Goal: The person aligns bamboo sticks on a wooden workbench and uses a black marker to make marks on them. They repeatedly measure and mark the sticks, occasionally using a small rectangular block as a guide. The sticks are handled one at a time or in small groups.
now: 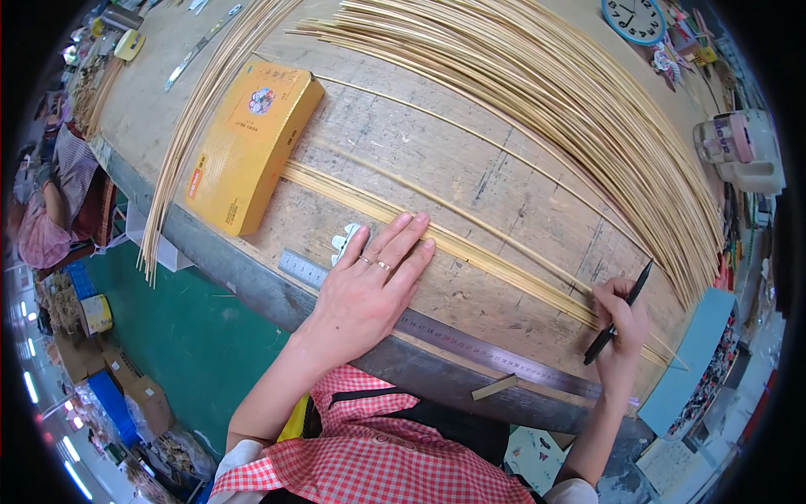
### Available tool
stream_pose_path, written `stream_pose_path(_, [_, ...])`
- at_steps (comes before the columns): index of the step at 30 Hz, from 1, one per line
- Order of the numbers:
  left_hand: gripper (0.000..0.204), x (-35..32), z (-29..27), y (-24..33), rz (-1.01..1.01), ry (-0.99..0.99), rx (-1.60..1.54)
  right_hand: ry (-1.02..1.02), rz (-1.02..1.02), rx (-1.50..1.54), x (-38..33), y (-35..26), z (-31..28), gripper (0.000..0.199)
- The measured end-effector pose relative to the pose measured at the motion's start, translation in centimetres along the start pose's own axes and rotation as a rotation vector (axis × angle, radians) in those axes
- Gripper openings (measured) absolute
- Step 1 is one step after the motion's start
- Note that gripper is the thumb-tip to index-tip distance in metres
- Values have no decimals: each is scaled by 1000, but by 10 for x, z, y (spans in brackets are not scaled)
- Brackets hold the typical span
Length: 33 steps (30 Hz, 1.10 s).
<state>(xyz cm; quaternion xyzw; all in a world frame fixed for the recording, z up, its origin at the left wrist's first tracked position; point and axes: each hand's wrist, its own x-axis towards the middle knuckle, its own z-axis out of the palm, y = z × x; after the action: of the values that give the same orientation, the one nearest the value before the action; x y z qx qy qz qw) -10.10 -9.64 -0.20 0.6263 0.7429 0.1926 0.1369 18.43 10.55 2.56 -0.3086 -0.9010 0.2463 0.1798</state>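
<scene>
My left hand (369,273) lies flat with its fingers stretched out, the fingertips resting on a narrow row of pale bamboo sticks (487,259). My right hand (621,323) is closed around a black pen (598,346), which sticks out above and below the fist. Its fingertips meet the end of a single thin stick (470,217) that runs just beyond the row. The row's left ends reach a yellow box (243,151). Along the near table edge, a metal ruler (470,344) passes under my left hand or wrist. Beside that hand's index finger is a small white object (342,242), partly hidden.
A large spread of long thin sticks (537,76) covers the far right of the table (395,126). Another bundle (197,118) lies behind the box. A blue clock (634,18), a lidded jar (724,139) and a light-blue sheet (693,361) are at the right.
</scene>
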Motion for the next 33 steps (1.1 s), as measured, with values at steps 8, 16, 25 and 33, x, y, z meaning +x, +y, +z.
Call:
stream_pose_path(8, [59, 1, -1, -1, 5, 2, -4, 13, -8, 25, -1, -5, 19, 34])
stream_pose_path(16, [57, 3, -2, 1, 8, -40, 61, -34, 13, 4, 6, -8, 16, 24])
stream_pose_path(25, [55, 6, -3, 0, 24, -13, 75, 83, 21, -178, 89, 5, 30, 19])
stream_pose_path(33, [55, 6, -4, -1, 16, -16, 1, 44, -28, -5, 77, 2, 3, 16])
